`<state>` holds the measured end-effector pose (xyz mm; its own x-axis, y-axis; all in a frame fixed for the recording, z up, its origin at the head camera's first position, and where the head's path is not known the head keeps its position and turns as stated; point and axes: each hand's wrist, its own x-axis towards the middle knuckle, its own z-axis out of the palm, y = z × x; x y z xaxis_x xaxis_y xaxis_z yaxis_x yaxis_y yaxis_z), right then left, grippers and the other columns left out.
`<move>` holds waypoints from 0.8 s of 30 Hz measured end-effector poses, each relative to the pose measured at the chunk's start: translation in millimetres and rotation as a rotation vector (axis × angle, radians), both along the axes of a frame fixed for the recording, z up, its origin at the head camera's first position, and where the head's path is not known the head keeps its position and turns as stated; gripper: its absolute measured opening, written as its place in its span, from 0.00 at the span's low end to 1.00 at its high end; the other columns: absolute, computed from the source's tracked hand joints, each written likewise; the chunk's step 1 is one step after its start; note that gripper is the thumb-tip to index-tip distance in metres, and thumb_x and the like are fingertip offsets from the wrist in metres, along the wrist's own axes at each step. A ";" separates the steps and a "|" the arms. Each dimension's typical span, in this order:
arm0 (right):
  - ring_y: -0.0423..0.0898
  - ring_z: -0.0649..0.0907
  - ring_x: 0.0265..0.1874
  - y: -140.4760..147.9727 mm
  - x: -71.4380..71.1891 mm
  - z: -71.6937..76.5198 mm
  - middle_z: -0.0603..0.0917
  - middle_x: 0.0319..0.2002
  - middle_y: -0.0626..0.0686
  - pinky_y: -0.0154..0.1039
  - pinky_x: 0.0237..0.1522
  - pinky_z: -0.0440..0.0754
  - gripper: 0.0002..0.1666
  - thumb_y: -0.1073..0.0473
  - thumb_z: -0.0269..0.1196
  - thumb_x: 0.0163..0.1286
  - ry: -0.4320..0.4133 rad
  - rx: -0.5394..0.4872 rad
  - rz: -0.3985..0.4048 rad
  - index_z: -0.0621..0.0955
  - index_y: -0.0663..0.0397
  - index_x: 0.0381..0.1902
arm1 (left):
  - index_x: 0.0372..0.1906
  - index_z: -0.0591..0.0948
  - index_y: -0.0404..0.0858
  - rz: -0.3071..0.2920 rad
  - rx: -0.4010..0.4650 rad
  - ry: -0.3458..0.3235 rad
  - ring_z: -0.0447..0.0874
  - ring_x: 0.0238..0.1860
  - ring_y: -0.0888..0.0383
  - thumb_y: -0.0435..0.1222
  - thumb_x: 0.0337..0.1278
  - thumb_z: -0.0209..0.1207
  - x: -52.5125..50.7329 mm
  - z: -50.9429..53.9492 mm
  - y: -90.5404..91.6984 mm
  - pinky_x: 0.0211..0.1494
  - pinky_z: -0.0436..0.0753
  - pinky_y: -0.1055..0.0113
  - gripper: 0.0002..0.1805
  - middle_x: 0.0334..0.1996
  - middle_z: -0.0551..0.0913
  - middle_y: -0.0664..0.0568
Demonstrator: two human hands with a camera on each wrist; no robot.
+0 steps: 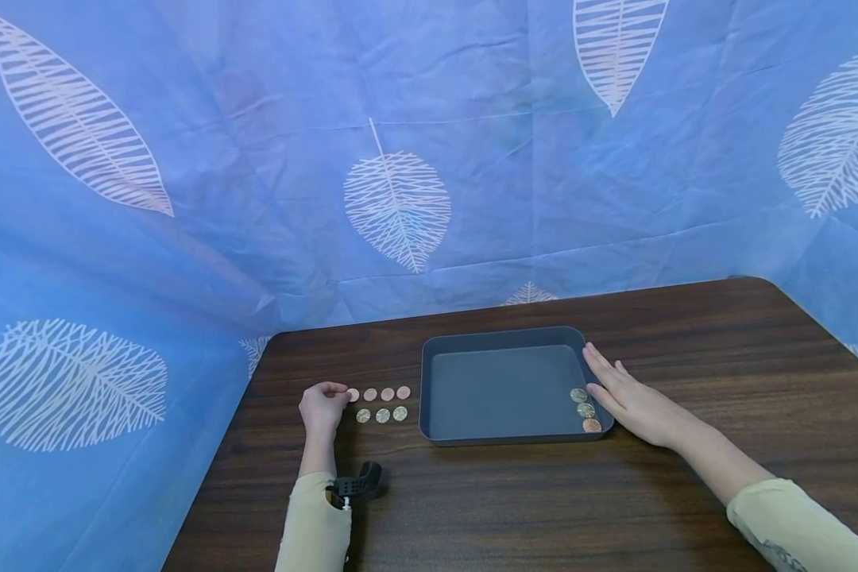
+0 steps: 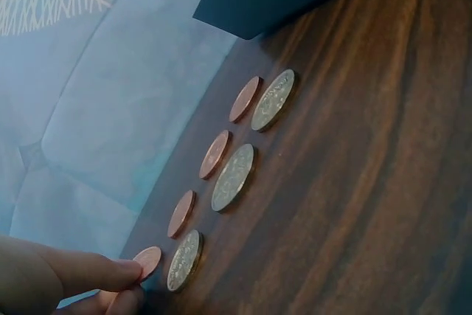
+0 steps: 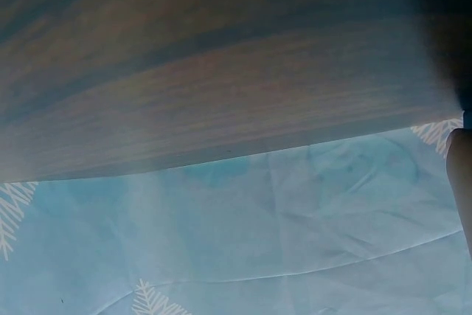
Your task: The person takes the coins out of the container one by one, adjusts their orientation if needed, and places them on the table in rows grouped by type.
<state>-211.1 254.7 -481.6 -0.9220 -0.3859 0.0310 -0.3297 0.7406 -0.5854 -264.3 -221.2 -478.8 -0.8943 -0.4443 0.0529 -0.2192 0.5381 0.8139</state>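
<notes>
My left hand (image 1: 323,407) pinches a copper coin (image 2: 150,261) between thumb and fingertips at the left end of a row of several copper coins (image 1: 388,394). Nearer me lies a row of three gold-coloured coins (image 2: 233,178). To the right of both rows sits a dark grey rectangular tray (image 1: 500,438). Inside it, by the right wall, two gold-coloured coins (image 1: 585,410) and one copper coin (image 1: 592,426) form a line. My right hand (image 1: 636,403) lies along the tray's right rim, fingers straight and touching it. Only a sliver of that hand (image 3: 460,182) enters the right wrist view.
Everything lies on a dark wood-grain table (image 1: 515,508). Behind it and at both sides hangs a blue cloth (image 1: 472,199) with white leaf prints. A black wrist-camera mount (image 1: 361,481) sticks out from the left sleeve, over the table.
</notes>
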 end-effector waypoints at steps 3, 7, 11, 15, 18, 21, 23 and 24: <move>0.62 0.44 0.72 0.2 -0.4 -0.5 0.37 0.76 0.54 0.63 0.66 0.45 0.39 0.45 0.42 0.79 0.004 0.005 -0.002 0.40 0.50 0.76 | 0.32 0.85 0.29 -0.004 -0.030 0.004 0.78 0.28 0.52 0.27 0.52 0.65 -0.3 -0.3 0.4 0.29 0.73 0.66 0.03 0.28 0.83 0.43; 0.62 0.45 0.72 0.8 0.1 -1.9 0.36 0.76 0.54 0.62 0.67 0.44 0.38 0.46 0.42 0.79 0.006 0.002 0.001 0.40 0.51 0.76 | 0.32 0.85 0.28 -0.007 -0.059 0.007 0.79 0.30 0.50 0.27 0.52 0.65 1.0 0.8 2.4 0.31 0.75 0.62 0.04 0.28 0.84 0.41; 0.61 0.46 0.72 1.0 0.7 -2.7 0.36 0.75 0.53 0.60 0.67 0.43 0.38 0.46 0.42 0.79 0.011 -0.003 0.006 0.40 0.51 0.76 | 0.33 0.84 0.27 -0.001 -0.057 0.000 0.79 0.30 0.49 0.27 0.52 0.65 2.0 0.8 3.3 0.31 0.76 0.61 0.04 0.29 0.83 0.40; 0.61 0.46 0.72 1.2 0.8 -2.4 0.36 0.76 0.53 0.60 0.67 0.43 0.38 0.47 0.42 0.79 0.017 -0.004 0.008 0.40 0.51 0.76 | 0.33 0.84 0.27 0.002 -0.049 -0.007 0.79 0.30 0.49 0.27 0.52 0.65 1.5 0.7 2.8 0.31 0.75 0.62 0.05 0.29 0.84 0.40; 0.61 0.45 0.72 1.2 0.3 -2.0 0.37 0.76 0.55 0.61 0.67 0.43 0.38 0.46 0.42 0.79 0.017 -0.002 0.008 0.40 0.51 0.76 | 0.33 0.84 0.27 0.012 -0.039 -0.008 0.80 0.31 0.48 0.28 0.51 0.66 1.0 1.1 3.3 0.31 0.75 0.62 0.06 0.28 0.84 0.40; 0.61 0.45 0.72 1.1 -0.2 -1.8 0.37 0.75 0.56 0.61 0.67 0.44 0.38 0.46 0.42 0.79 0.015 -0.001 0.007 0.40 0.51 0.76 | 0.33 0.84 0.28 0.023 -0.026 -0.007 0.80 0.31 0.48 0.29 0.50 0.68 1.1 1.7 5.2 0.31 0.74 0.61 0.06 0.28 0.84 0.40; 0.62 0.45 0.72 1.1 -0.3 -1.8 0.37 0.75 0.56 0.62 0.67 0.44 0.38 0.46 0.42 0.79 0.012 -0.001 0.005 0.40 0.51 0.76 | 0.32 0.84 0.29 0.031 -0.021 -0.004 0.80 0.31 0.48 0.29 0.49 0.68 1.3 2.8 6.8 0.32 0.74 0.61 0.07 0.28 0.84 0.41; 0.62 0.45 0.72 1.2 -0.3 -1.8 0.37 0.75 0.56 0.62 0.66 0.44 0.38 0.46 0.42 0.79 0.011 -0.001 0.004 0.40 0.51 0.76 | 0.33 0.84 0.29 0.033 -0.019 -0.004 0.80 0.31 0.48 0.29 0.49 0.68 1.3 3.3 7.6 0.32 0.74 0.61 0.07 0.28 0.84 0.41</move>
